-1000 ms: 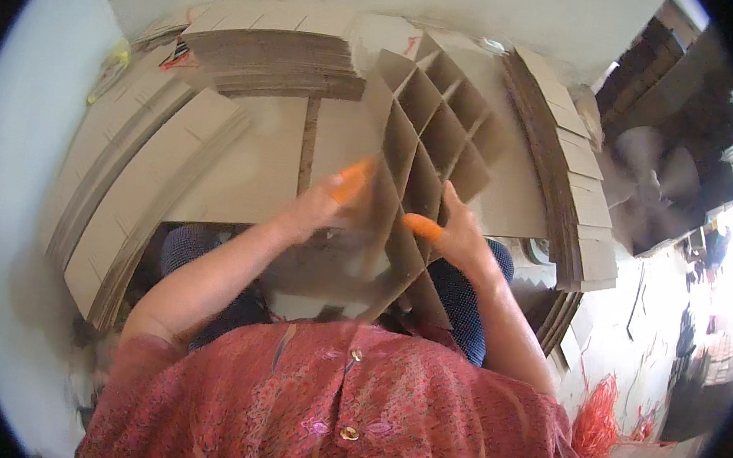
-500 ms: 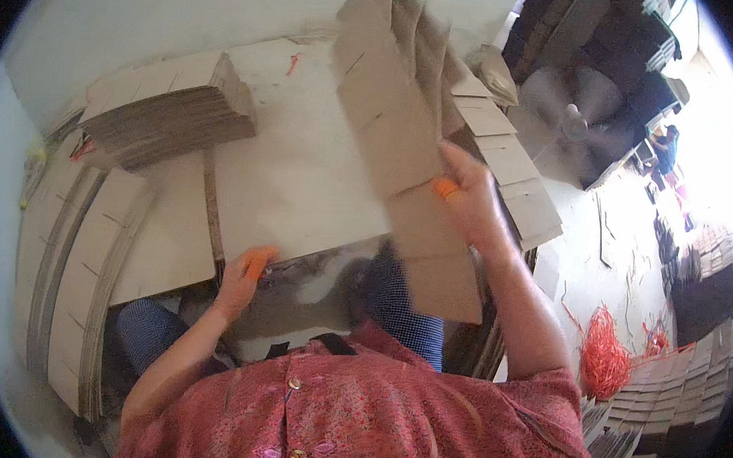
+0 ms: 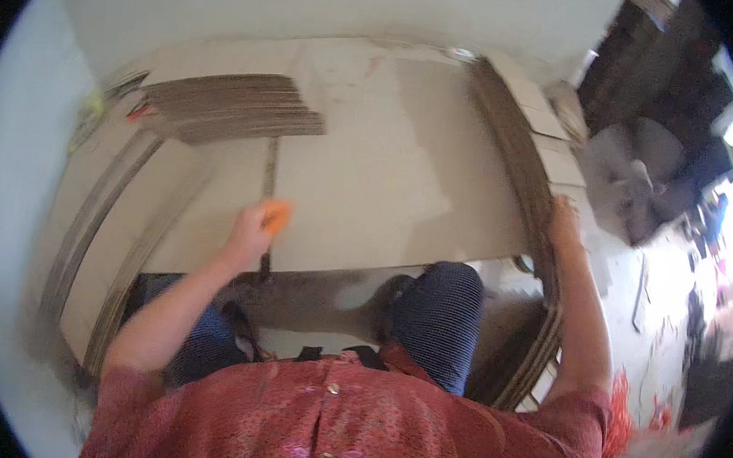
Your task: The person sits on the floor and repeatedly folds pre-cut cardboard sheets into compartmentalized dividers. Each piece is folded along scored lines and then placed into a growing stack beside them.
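At the right of the table, my right hand (image 3: 564, 222) is closed against the outer side of a long bundle of brown cardboard pieces (image 3: 513, 146), whose edges face me. Its fingertips are partly lost against the cardboard. My left hand (image 3: 253, 232) is over the table's near left part, with orange covering (image 3: 277, 217) on its fingers. Motion smears it, so I cannot make out whether the fingers hold anything. Beyond it lies a stack of cardboard pieces (image 3: 233, 108), apart from the hand.
More long cardboard stacks (image 3: 123, 216) lie along the table's left side. Pale slotted cardboard (image 3: 559, 166) lies beyond my right hand. A fan (image 3: 637, 170) and red plastic strands (image 3: 618, 417) are on the right. My knees are by the near edge of the pale tabletop (image 3: 361, 194).
My right hand has moved right with the slotted cardboard, which now lines up along the table's right side. My left hand has lifted from the near edge over the table. The view has shifted.
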Motion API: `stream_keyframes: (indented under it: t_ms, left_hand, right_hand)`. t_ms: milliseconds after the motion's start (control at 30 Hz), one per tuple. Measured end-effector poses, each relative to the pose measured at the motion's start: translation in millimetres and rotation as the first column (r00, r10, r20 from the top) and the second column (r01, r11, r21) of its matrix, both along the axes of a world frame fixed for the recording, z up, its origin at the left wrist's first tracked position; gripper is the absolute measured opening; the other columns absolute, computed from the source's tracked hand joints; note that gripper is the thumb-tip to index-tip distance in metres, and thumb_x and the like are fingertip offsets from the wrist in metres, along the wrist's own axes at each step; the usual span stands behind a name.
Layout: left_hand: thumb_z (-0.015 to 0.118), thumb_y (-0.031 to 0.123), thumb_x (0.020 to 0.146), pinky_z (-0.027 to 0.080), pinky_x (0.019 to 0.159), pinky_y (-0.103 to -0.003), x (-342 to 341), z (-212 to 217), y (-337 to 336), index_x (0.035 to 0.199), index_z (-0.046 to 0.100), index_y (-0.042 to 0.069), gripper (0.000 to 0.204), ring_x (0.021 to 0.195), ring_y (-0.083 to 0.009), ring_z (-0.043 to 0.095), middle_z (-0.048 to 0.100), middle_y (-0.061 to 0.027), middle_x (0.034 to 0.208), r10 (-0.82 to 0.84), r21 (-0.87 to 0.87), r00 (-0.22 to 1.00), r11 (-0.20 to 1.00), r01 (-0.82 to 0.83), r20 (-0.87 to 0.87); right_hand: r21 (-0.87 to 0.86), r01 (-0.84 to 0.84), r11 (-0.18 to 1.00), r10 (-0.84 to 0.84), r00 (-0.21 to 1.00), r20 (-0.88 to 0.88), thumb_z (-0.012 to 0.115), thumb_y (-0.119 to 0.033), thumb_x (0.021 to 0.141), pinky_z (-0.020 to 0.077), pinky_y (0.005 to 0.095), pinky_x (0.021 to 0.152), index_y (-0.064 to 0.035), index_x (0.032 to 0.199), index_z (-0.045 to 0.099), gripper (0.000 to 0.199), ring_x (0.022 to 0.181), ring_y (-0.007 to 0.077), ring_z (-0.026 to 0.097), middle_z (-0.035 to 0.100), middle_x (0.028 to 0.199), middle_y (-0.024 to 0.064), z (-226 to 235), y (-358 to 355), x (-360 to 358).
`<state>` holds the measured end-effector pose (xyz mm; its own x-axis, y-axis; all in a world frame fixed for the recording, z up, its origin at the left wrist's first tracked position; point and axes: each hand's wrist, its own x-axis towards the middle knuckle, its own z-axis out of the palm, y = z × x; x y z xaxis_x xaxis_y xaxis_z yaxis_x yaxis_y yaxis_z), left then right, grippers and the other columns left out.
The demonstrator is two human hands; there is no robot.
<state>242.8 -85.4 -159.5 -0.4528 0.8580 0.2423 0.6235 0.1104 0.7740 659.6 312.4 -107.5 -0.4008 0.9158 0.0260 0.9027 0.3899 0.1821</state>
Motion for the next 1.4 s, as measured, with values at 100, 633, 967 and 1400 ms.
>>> stream_keyframes:
  t_ms: [100,633,967,1400]
  left_hand:
    - [0.062,0.014,0.088,0.041,0.101,-0.038,-63.0,41.9,29.4,0.127,0.054,0.005,0.041,0.118,-0.0295,0.052,0.054,-0.0124,0.13,0.175,0.182,0.901,0.977,-0.109,-0.397]
    - [0.065,0.021,0.086,0.049,0.078,-0.042,-183.1,120.3,134.9,0.1,0.069,0.005,0.022,0.085,-0.0337,0.064,0.069,-0.0158,0.09,0.179,0.001,0.735,0.972,-0.236,-0.654]
    - [0.066,0.02,0.084,0.047,0.087,-0.038,-185.7,124.4,118.0,0.109,0.064,0.003,0.03,0.099,-0.0303,0.061,0.065,-0.0155,0.107,0.117,-0.06,0.789,0.98,-0.192,-0.602]
    - [0.065,0.018,0.088,0.049,0.083,-0.027,83.9,-2.0,185.9,0.134,0.043,0.001,0.054,0.097,-0.0174,0.059,0.057,-0.0101,0.118,-0.179,-0.367,0.805,0.82,0.439,0.565]
  right_hand:
    - [0.113,0.003,0.994,0.0,1.0,-0.029,0.061,-0.014,0.081,0.0393,0.0472,0.102,-0.0001,0.127,0.047,0.049,0.122,0.0398,0.047,0.043,0.137,0.0205,26.9,-41.3,-22.0]
    - [-0.009,-0.696,0.718,0.319,0.341,-0.884,0.068,-0.005,0.078,0.0386,0.0459,0.103,-0.0003,0.118,0.06,0.041,0.124,0.0405,0.047,0.053,0.128,0.0243,-47.0,-233.6,-151.0]
    - [0.053,-0.157,0.986,0.16,0.985,-0.062,0.072,-0.04,0.076,0.0233,0.07,0.101,-0.0079,0.141,0.039,0.079,0.139,0.0416,0.02,0.03,0.148,0.0142,-40.6,-78.3,-111.7]
    - [0.257,0.045,0.965,0.035,0.954,-0.298,0.061,-0.063,0.078,0.0279,0.0541,0.107,-0.0057,0.14,0.036,0.088,0.134,0.0398,0.033,0.034,0.146,0.0182,13.8,-23.1,-38.3]
